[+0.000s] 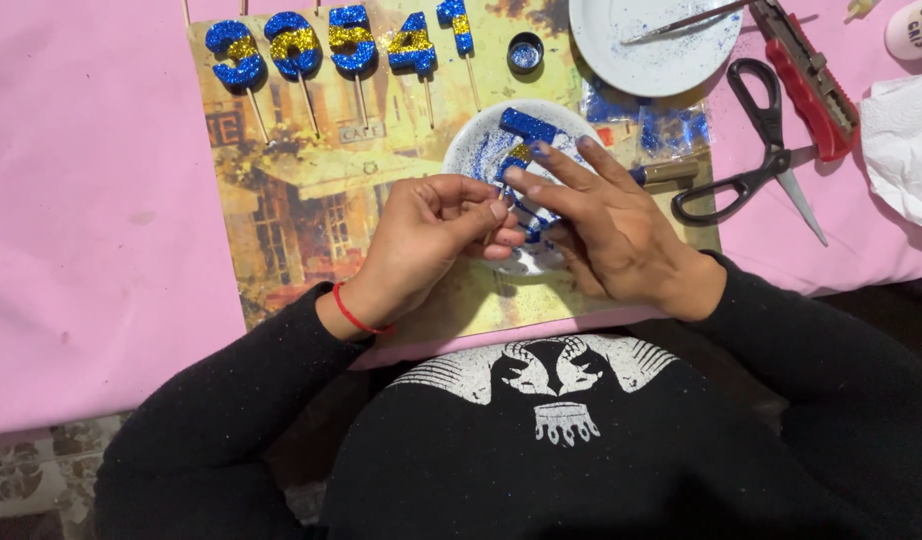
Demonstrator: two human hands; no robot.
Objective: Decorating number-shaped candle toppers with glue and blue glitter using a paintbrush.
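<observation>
Both hands meet over a small white plate (471, 150) dusted with blue glitter. Between them is a blue glitter figure (527, 125) with a gold patch, only partly visible behind the fingers. My left hand (431, 235), with a red thread on its wrist, pinches the figure's lower end with thumb and fingertips. My right hand (606, 220) lies over the figure with its fingers stretched along it; the thumb is hidden underneath.
Several blue-and-gold glitter figures on sticks (351, 45) lie along the top of a picture placemat (301, 210). A small glitter pot (526, 52), a second white plate (661, 55), black scissors (766, 150), a red cutter (811, 85) and crumpled tissue (906, 150) lie on the pink cloth (91, 200).
</observation>
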